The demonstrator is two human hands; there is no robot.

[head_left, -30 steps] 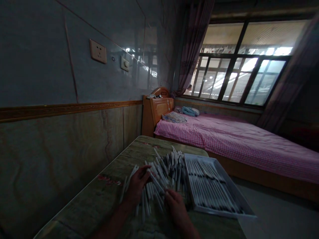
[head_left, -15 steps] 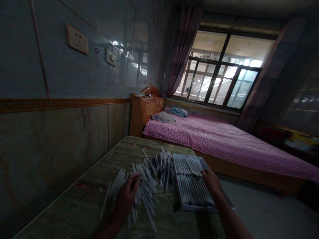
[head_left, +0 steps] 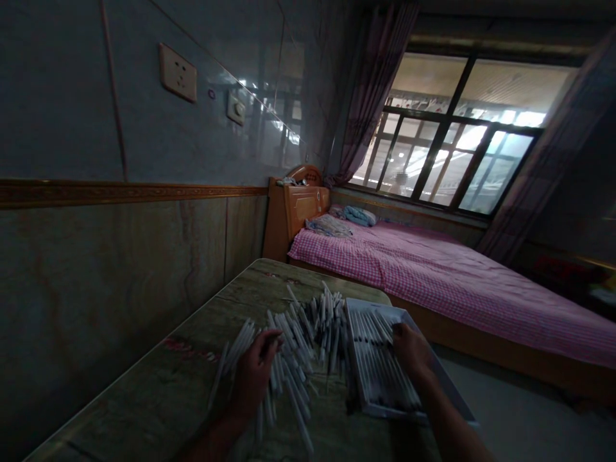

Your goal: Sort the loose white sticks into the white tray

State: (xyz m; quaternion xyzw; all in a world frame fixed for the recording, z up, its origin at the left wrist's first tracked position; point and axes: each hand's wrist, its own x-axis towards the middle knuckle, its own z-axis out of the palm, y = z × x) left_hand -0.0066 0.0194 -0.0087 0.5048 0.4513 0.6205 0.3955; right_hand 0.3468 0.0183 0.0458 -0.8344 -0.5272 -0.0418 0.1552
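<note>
Many slim white pen-like sticks (head_left: 296,343), some with dark ends, lie in a loose heap on the table. My left hand (head_left: 255,369) is over the near left side of this heap, its fingers curled in and the thumb close to them. Whether it holds a stick is too dim and blurred to see. To the right, a shallow white tray (head_left: 378,303) holds rows of the same sticks. My right hand (head_left: 411,353) reaches over the tray's right side, fingers pinched at the end of a slanted white stick (head_left: 382,326); its fingertips are partly hidden.
The marble-patterned table (head_left: 158,398) runs along a tiled wall (head_left: 183,250) on the left. Beyond it stands a bed (head_left: 409,263) with a pink checked sheet and a wooden headboard (head_left: 301,205). The tray lies at the table's right edge, above the floor (head_left: 520,410).
The whole view has shifted, so everything sits a little farther right. Both hands keep nearly the same places over the heap and the tray.
</note>
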